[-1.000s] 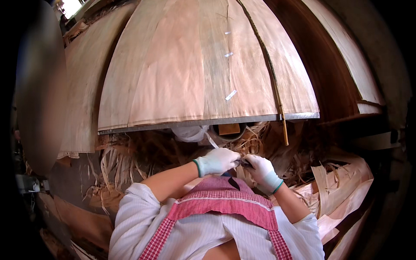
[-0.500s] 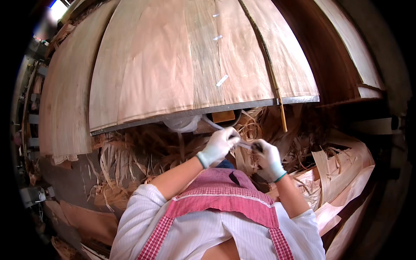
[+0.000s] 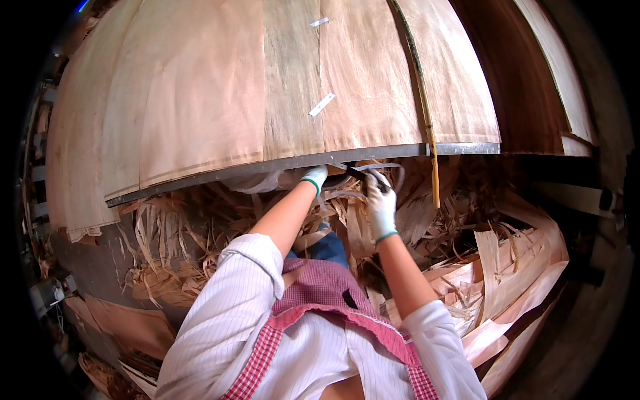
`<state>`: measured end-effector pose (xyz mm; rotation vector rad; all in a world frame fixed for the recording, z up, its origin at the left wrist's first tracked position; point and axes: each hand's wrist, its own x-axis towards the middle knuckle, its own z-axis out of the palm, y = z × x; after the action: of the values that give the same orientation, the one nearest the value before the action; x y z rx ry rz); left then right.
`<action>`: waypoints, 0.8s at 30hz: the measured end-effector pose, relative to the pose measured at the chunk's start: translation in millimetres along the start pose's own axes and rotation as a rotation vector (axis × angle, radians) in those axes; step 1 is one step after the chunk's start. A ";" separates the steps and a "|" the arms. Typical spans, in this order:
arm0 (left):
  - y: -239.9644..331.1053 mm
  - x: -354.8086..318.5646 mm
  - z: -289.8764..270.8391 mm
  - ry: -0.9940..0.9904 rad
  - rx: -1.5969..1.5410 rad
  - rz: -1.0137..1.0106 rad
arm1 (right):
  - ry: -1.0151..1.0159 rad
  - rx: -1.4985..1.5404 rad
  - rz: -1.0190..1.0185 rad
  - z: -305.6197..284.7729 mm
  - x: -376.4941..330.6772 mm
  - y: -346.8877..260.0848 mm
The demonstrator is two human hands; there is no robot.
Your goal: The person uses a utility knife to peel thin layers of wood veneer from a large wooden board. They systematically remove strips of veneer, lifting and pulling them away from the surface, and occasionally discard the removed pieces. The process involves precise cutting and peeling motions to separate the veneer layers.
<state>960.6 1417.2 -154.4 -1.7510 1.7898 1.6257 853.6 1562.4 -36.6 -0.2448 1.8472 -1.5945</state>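
My left hand (image 3: 315, 177), in a white glove with a green cuff, reaches to the metal-edged front of the table (image 3: 280, 162). Its fingers are hidden beneath that edge. Close by on the right, my gloved right hand (image 3: 382, 213) is closed around a slim black tool (image 3: 357, 173) that points toward the left hand; its exact kind is unclear. A pale strip of tape (image 3: 401, 177) loops beside the right hand. Wide veneer sheets (image 3: 200, 100) cover the table, with short white tape pieces (image 3: 322, 105) across a seam between them.
A thin wooden stick (image 3: 420, 80) lies over the veneer and juts past the front edge. White plastic (image 3: 257, 183) shows below the edge. Torn veneer scraps (image 3: 180, 233) litter the space under the table, and a larger pile (image 3: 507, 273) lies at the right.
Both hands have moved forward to the table's edge; the left has gone partly under it. The right hand has shifted left with the tool. The veneer appears nearer in view.
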 end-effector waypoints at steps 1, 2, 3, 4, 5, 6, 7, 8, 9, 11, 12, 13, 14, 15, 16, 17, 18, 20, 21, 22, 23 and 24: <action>10.0 4.9 10.9 0.009 0.051 0.018 | -0.047 0.265 0.028 -3.5 26.9 36.8; 2.6 12.4 15.7 0.039 0.085 0.004 | -0.085 0.298 0.080 9.3 31.7 44.1; -5.5 19.7 20.6 0.075 0.121 -0.011 | -0.122 0.326 0.133 22.3 35.4 47.9; -21.3 30.1 24.9 0.115 0.152 -0.026 | -0.163 0.354 0.189 37.0 37.9 50.2; -54.8 45.1 27.4 0.175 0.178 -0.065 | -0.192 0.364 0.197 51.6 28.8 46.0; -90.3 58.3 30.5 0.238 0.181 -0.092 | -0.227 0.243 0.192 60.1 21.0 40.8; -121.1 59.1 25.2 0.323 0.193 -0.105 | -0.254 0.079 0.050 67.4 16.8 39.1; -74.2 13.3 16.7 0.328 0.178 0.044 | -0.139 -0.109 -0.115 44.6 34.7 51.8; -22.4 -60.3 -28.1 0.380 0.152 0.171 | -0.080 -0.285 -0.278 34.6 41.3 53.7; -52.8 -148.7 -133.0 0.585 0.136 0.200 | -0.185 -0.448 -0.269 37.2 35.8 36.7; -102.8 -179.0 -182.9 0.776 0.139 0.345 | -0.197 -0.536 -0.354 36.2 38.3 40.9; -145.9 -219.1 -238.3 0.965 0.011 0.291 | -0.207 -0.614 -0.445 35.2 45.6 53.2; -197.4 -267.8 -305.8 1.059 0.023 0.162 | -0.205 -0.642 -0.409 32.1 53.4 65.3; -258.3 -330.6 -369.1 1.270 0.204 0.126 | -0.249 -0.637 -0.405 29.6 67.2 88.2; -253.2 -382.8 -392.8 1.400 0.412 -0.235 | -0.281 -0.729 -0.402 29.5 60.0 72.4; -304.0 -457.1 -424.8 1.588 0.541 -0.523 | -0.380 -0.664 -0.362 39.8 50.3 64.0; -343.3 -527.6 -454.5 1.774 0.552 -0.601 | -0.387 -0.777 -0.592 48.4 46.2 68.3; -328.6 -535.0 -454.2 1.633 0.239 -0.293 | -0.401 -0.961 -0.704 56.4 28.7 41.8; -281.7 -500.0 -430.9 1.465 0.032 -0.138 | -0.532 -1.126 -0.627 65.4 15.7 22.9; -260.7 -477.5 -405.0 1.435 0.337 -0.214 | -0.699 -1.021 -0.678 78.8 -0.9 10.7; -263.2 -444.6 -375.8 1.273 -0.107 -0.176 | -0.877 -0.909 -0.721 93.8 -20.9 1.4; -203.5 -404.7 -326.4 1.172 0.147 0.114 | -0.966 -0.825 -0.693 108.5 -40.9 -14.7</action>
<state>1419.9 1479.8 156.8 -2.8228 2.2966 0.3403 944.7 1494.1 -10.5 -1.8071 1.5199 -0.6684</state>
